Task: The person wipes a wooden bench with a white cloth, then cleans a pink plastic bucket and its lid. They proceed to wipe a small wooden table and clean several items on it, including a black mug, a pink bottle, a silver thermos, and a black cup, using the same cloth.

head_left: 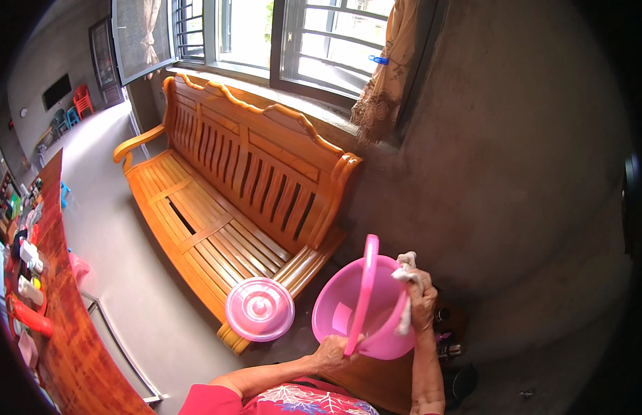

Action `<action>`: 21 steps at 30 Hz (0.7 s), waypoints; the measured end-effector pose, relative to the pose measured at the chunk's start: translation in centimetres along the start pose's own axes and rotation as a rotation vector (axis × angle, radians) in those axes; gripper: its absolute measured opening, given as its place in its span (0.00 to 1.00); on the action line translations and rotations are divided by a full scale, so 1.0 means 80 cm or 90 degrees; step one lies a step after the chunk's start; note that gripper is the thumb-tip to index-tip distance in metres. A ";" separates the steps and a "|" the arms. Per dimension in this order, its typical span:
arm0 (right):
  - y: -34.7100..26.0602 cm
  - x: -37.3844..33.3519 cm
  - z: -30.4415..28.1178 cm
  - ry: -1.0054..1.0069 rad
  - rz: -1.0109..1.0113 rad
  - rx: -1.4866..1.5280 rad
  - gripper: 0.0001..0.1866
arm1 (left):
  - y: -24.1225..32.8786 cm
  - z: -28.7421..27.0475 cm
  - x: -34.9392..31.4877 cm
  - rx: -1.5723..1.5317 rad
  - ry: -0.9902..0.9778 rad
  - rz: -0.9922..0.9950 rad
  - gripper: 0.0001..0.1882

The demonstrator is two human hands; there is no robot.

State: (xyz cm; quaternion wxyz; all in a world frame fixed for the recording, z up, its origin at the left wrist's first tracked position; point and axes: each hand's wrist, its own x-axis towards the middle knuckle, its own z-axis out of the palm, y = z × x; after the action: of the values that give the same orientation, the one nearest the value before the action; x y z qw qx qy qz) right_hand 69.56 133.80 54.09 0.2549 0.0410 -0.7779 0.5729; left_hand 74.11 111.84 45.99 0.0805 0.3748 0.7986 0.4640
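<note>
A pink plastic bucket (328,297) is tilted in front of me, its mouth toward me and its handle (369,277) raised across the opening. My left hand (336,353) is closed at the near end of that handle, by the rim. At the bucket's right rim, my right hand (423,299) grips a whitish cloth (407,268), part of which hangs over the rim to the inside. A pale patch shows on the inner wall. The round pink lid (259,309) with a central knob lies on the near end of the wooden bench, left of the bucket.
The slatted wooden bench (217,214) stretches away along the wall under barred windows (328,41). A tied curtain (387,76) hangs at its right. On the left, a reddish wooden table (65,311) carries several small items. Dark objects stand low beside my right forearm.
</note>
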 end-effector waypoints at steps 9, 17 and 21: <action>-0.019 -0.133 0.090 0.067 -0.257 -0.583 0.15 | -0.048 0.034 0.030 -0.853 0.119 -0.206 0.13; 0.005 -0.122 0.037 0.256 -0.081 -0.714 0.17 | -0.010 -0.026 0.021 -0.842 0.013 -0.309 0.13; 0.024 -0.102 0.027 0.386 0.003 -0.588 0.14 | 0.002 -0.047 0.026 -0.772 0.025 -0.285 0.15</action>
State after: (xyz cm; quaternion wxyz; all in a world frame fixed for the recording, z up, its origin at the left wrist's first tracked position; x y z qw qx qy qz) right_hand 75.19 130.65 48.40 0.4576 -0.2433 -0.8404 0.1587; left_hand 70.98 110.72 48.66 0.3583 0.0787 0.4546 0.8117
